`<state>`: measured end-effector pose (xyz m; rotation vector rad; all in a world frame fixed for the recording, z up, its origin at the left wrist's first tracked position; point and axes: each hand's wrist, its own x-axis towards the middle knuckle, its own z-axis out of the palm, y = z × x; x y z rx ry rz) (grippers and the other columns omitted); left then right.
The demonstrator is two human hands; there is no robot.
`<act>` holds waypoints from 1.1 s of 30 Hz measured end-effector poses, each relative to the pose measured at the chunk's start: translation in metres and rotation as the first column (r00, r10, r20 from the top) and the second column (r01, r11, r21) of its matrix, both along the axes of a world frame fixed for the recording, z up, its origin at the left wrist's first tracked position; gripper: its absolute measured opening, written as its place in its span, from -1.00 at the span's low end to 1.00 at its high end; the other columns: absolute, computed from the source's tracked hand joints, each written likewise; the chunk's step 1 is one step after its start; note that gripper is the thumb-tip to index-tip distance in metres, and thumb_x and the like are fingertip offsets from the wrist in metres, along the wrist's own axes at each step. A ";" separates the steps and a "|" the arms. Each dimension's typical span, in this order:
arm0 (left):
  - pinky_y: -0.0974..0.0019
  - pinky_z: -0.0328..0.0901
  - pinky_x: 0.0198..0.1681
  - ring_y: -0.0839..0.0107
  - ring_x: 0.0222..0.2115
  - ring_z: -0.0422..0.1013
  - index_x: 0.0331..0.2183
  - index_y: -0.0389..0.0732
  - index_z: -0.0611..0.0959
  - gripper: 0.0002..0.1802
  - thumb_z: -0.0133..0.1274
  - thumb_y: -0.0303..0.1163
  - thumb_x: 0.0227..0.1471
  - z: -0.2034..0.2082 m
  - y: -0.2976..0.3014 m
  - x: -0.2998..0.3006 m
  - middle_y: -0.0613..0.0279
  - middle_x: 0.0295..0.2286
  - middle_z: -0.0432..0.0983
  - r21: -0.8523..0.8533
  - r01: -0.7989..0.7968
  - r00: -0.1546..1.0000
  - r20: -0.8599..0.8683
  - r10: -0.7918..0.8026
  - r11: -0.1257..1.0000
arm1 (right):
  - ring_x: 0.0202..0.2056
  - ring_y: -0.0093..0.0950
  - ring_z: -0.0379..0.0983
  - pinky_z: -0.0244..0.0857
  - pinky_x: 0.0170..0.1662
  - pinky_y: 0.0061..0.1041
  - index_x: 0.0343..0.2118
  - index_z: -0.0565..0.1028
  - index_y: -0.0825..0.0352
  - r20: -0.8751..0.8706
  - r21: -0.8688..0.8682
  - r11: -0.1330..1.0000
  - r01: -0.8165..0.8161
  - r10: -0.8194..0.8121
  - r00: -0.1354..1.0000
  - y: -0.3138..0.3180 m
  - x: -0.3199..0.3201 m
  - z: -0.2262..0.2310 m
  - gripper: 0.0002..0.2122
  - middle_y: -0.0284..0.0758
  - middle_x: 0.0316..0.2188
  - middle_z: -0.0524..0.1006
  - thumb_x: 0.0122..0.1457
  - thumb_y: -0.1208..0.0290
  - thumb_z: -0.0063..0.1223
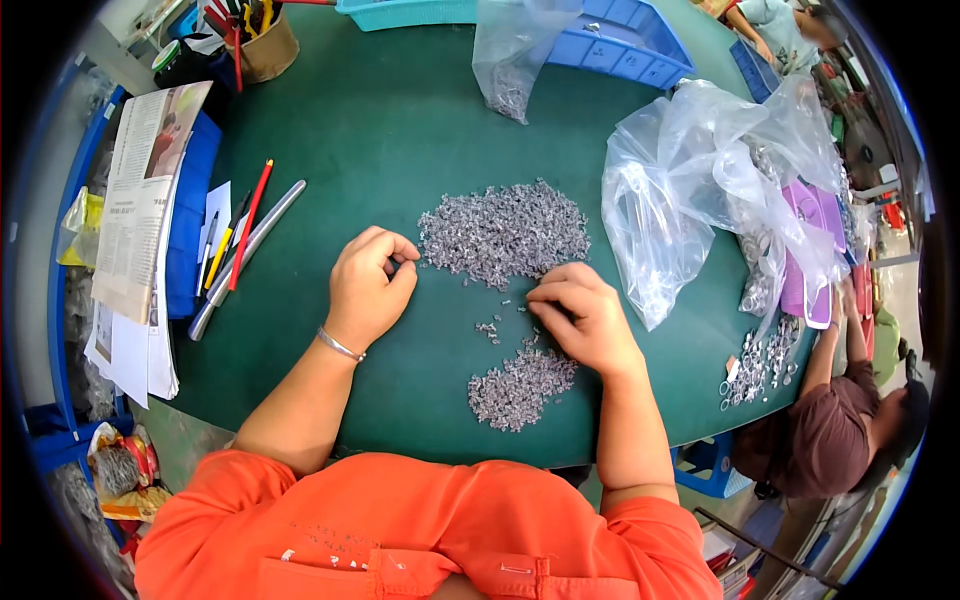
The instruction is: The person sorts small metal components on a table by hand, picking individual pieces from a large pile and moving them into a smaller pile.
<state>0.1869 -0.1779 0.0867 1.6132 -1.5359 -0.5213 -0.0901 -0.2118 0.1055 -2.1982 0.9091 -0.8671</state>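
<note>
A large heap of small grey metal-looking pieces lies on the green tabletop in front of me. Nearer my body is a smaller heap of the same pieces, with a few loose pieces between the two. My left hand rests at the left edge of the large heap, its fingers curled in toward the thumb. Along the lower right edge of that heap, my right hand has its bent fingers and thumb drawn close together. Whatever either hand may hold is too small or hidden to make out.
Clear plastic bags lie to the right, beside a purple tray and scattered metal rings. Pens and a blue bin with newspaper are on the left. A blue tray stands behind. Another person sits at right.
</note>
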 end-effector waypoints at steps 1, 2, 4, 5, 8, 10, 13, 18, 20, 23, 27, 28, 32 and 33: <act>0.33 0.37 -0.37 0.39 -0.49 0.45 -0.46 -0.22 0.64 -0.93 0.16 -0.59 -0.11 0.000 0.000 0.000 0.27 -0.45 0.53 0.013 0.000 1.000 -0.017 0.000 1.000 | -0.26 -0.24 0.51 0.42 -0.18 -0.33 -0.35 0.60 0.36 0.022 -0.015 0.999 0.049 -0.049 0.999 -0.001 -0.003 -0.001 -0.86 -0.24 -0.34 0.56 -0.01 0.65 0.26; 0.33 0.37 -0.37 0.39 -0.49 0.45 -0.46 -0.22 0.64 -0.93 0.16 -0.59 -0.11 0.001 0.000 -0.001 0.27 -0.45 0.53 0.014 -0.001 1.000 -0.017 0.001 1.000 | -0.27 -0.24 0.51 0.42 -0.18 -0.33 -0.35 0.60 0.36 0.010 -0.019 0.998 0.066 -0.066 0.998 -0.002 -0.005 0.000 -0.86 -0.24 -0.35 0.56 0.00 0.65 0.25; 0.33 0.37 -0.37 0.39 -0.48 0.46 -0.46 -0.23 0.64 -0.93 0.16 -0.59 -0.11 0.003 0.000 -0.001 0.27 -0.45 0.53 0.016 -0.002 1.000 -0.008 0.002 1.000 | -0.27 -0.23 0.51 0.42 -0.19 -0.33 -0.36 0.60 0.36 -0.003 -0.022 0.996 0.081 -0.081 0.997 -0.002 -0.004 0.000 -0.87 -0.24 -0.35 0.56 0.00 0.65 0.25; 0.33 0.37 -0.37 0.39 -0.48 0.46 -0.46 -0.23 0.64 -0.93 0.16 -0.59 -0.11 0.002 0.000 -0.001 0.27 -0.45 0.53 0.016 -0.001 1.000 -0.008 0.001 1.000 | -0.28 -0.23 0.51 0.41 -0.20 -0.33 -0.36 0.59 0.35 -0.012 -0.020 0.998 0.067 -0.067 0.998 0.000 -0.001 -0.001 -0.87 -0.25 -0.36 0.56 0.00 0.65 0.25; 0.32 0.37 -0.37 0.38 -0.48 0.47 -0.46 -0.23 0.64 -0.93 0.16 -0.59 -0.11 0.002 0.000 0.000 0.26 -0.45 0.53 0.018 0.002 1.000 -0.003 -0.002 1.000 | -0.29 -0.22 0.50 0.41 -0.22 -0.33 -0.36 0.59 0.34 -0.037 -0.031 0.998 0.047 -0.048 0.998 0.001 0.005 -0.003 -0.87 -0.27 -0.37 0.55 0.01 0.64 0.25; 0.32 0.38 -0.36 0.38 -0.47 0.47 -0.46 -0.23 0.64 -0.93 0.15 -0.59 -0.11 0.003 0.000 0.000 0.26 -0.44 0.53 0.020 0.004 1.000 -0.025 -0.004 1.000 | -0.31 -0.24 0.48 0.39 -0.23 -0.31 -0.37 0.60 0.32 -0.046 -0.042 0.998 0.044 -0.046 0.998 0.001 0.006 -0.003 -0.88 -0.30 -0.39 0.54 0.00 0.61 0.27; 0.31 0.38 -0.36 0.38 -0.47 0.47 -0.46 -0.23 0.64 -0.93 0.15 -0.59 -0.11 0.004 0.000 0.000 0.26 -0.45 0.53 0.030 -0.001 1.000 -0.012 0.001 1.000 | -0.33 -0.27 0.45 0.36 -0.23 -0.32 -0.39 0.61 0.31 -0.137 -0.062 0.996 -0.068 0.059 0.989 -0.002 0.004 0.002 -0.90 -0.32 -0.41 0.53 -0.01 0.59 0.28; 0.31 0.38 -0.36 0.38 -0.48 0.47 -0.46 -0.23 0.64 -0.93 0.15 -0.58 -0.11 0.002 -0.001 0.000 0.26 -0.45 0.53 0.014 0.001 1.000 -0.004 -0.001 1.000 | -0.33 -0.28 0.44 0.33 -0.22 -0.33 -0.41 0.61 0.30 -0.091 -0.051 0.998 -0.042 0.038 0.995 0.001 0.011 0.000 -0.91 -0.34 -0.41 0.50 -0.02 0.56 0.29; 0.31 0.38 -0.36 0.38 -0.48 0.47 -0.46 -0.23 0.64 -0.93 0.15 -0.59 -0.11 0.002 -0.001 0.000 0.26 -0.46 0.53 0.012 0.004 1.000 0.003 -0.004 1.000 | -0.33 -0.28 0.44 0.33 -0.23 -0.33 -0.40 0.62 0.30 -0.105 -0.138 0.990 -0.003 -0.012 0.994 0.001 0.020 -0.008 -0.90 -0.35 -0.42 0.49 -0.01 0.53 0.30; 0.31 0.38 -0.36 0.38 -0.48 0.46 -0.46 -0.23 0.64 -0.93 0.15 -0.59 -0.12 -0.001 -0.001 0.000 0.27 -0.46 0.52 -0.002 0.003 1.000 -0.005 -0.003 1.000 | -0.32 -0.28 0.44 0.34 -0.22 -0.31 -0.40 0.62 0.31 -0.185 -0.121 0.993 -0.002 -0.021 0.983 0.001 0.020 -0.003 -0.91 -0.34 -0.42 0.48 0.00 0.53 0.29; 0.44 0.33 -0.40 0.51 -0.52 0.41 -0.42 -0.29 0.63 -0.90 0.15 -0.65 -0.09 -0.003 0.000 0.001 0.27 -0.45 0.49 -0.048 0.026 1.000 0.010 -0.025 0.999 | -0.32 -0.27 0.46 0.36 -0.22 -0.30 -0.39 0.62 0.32 -0.202 -0.102 0.994 -0.029 0.008 0.979 0.003 0.012 0.000 -0.91 -0.32 -0.41 0.51 0.01 0.54 0.27; 0.44 0.33 -0.40 0.51 -0.52 0.41 -0.42 -0.29 0.63 -0.90 0.15 -0.65 -0.09 -0.003 0.000 0.001 0.27 -0.45 0.49 -0.045 0.031 0.999 0.019 -0.030 0.998 | -0.31 -0.26 0.47 0.38 -0.21 -0.30 -0.38 0.63 0.33 -0.160 -0.094 0.996 0.005 -0.020 0.987 0.002 0.011 0.000 -0.91 -0.31 -0.40 0.52 0.02 0.56 0.26; 0.44 0.33 -0.40 0.50 -0.52 0.41 -0.43 -0.29 0.63 -0.90 0.15 -0.65 -0.09 -0.001 0.001 0.001 0.27 -0.45 0.49 -0.023 0.019 1.000 0.007 -0.019 1.000 | -0.27 -0.23 0.51 0.41 -0.19 -0.34 -0.33 0.63 0.39 -0.109 0.030 1.000 0.008 -0.005 0.994 0.001 -0.001 0.006 -0.87 -0.23 -0.35 0.55 0.02 0.65 0.21; 0.44 0.33 -0.40 0.50 -0.52 0.41 -0.43 -0.29 0.63 -0.90 0.15 -0.65 -0.09 -0.001 0.001 0.001 0.27 -0.45 0.49 -0.029 0.020 1.000 0.017 -0.019 0.999 | -0.28 -0.23 0.50 0.40 -0.19 -0.34 -0.33 0.63 0.38 -0.122 0.043 0.998 -0.051 0.056 0.991 0.000 -0.004 0.005 -0.86 -0.23 -0.34 0.55 0.00 0.65 0.22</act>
